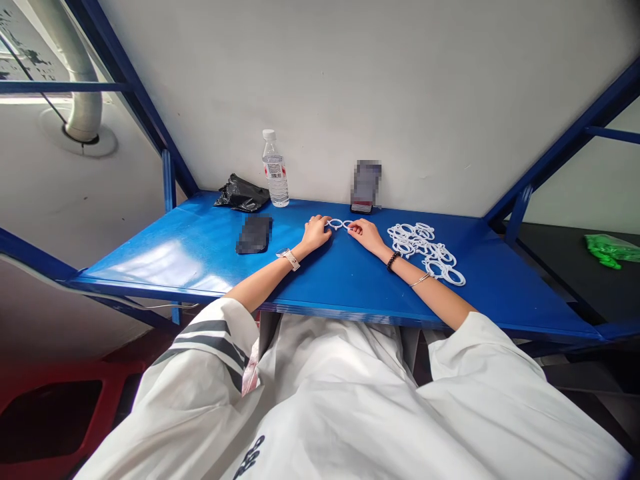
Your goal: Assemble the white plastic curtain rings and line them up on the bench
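A white plastic piece of joined rings (336, 224) lies near the back of the blue table, between my two hands. My left hand (316, 233) is closed over its left end, with the fingers curled and partly covering it. At the other end, my right hand (366, 233) pinches the rightmost ring, and the fingertips hide part of it. A small tab points down from the middle ring. Right of my right wrist is a loose heap of similar white ring pieces (424, 244), several of them overlapping.
On the blue table (320, 280), a clear water bottle (276, 175) stands at the back beside a crumpled black plastic bag (242, 194). A dark blurred phone-like object (254, 235) lies left of my hands. A phone (366, 187) leans on the white wall behind them.
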Action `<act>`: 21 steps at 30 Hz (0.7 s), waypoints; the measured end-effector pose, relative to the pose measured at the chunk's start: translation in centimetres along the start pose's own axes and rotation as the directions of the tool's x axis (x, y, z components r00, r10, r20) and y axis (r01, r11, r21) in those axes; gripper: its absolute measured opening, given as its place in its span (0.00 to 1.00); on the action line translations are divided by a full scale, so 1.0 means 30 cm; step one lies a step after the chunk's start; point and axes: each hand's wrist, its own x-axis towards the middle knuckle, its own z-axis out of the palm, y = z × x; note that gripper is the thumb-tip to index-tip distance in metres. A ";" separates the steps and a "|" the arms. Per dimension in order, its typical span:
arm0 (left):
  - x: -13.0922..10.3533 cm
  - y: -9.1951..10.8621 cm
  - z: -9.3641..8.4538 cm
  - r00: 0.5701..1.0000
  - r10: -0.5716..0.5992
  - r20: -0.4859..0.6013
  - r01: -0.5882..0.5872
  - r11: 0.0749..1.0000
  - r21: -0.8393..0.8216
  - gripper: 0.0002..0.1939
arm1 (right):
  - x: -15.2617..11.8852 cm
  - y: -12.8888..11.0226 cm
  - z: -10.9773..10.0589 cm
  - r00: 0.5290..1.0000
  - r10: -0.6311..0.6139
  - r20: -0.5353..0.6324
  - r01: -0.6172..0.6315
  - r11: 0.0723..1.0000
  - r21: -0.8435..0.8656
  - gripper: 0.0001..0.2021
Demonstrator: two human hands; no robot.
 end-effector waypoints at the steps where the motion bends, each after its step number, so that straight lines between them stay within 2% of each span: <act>1: 0.000 0.001 -0.001 1.000 -0.002 0.001 0.002 1.000 0.000 0.23 | 0.000 0.001 0.000 1.000 0.000 0.000 0.000 1.000 0.004 0.07; 9: -0.004 0.006 -0.005 1.000 -0.014 -0.002 0.014 1.000 0.005 0.22 | -0.006 0.010 0.000 1.000 -0.025 -0.016 0.025 1.000 0.011 0.07; 15: -0.006 0.008 -0.005 0.997 -0.031 -0.070 0.027 0.998 -0.052 0.21 | -0.014 -0.015 -0.002 0.999 0.005 -0.040 -0.006 1.000 -0.024 0.12; 18: -0.002 0.006 -0.016 0.987 -0.085 -0.139 0.063 0.985 -0.159 0.21 | -0.015 -0.025 -0.036 0.993 0.009 -0.114 -0.019 0.997 -0.081 0.12; 21: -0.002 0.003 -0.034 0.968 -0.144 -0.207 0.086 0.960 -0.266 0.22 | -0.018 -0.022 -0.114 0.976 -0.016 -0.217 -0.041 0.966 -0.255 0.13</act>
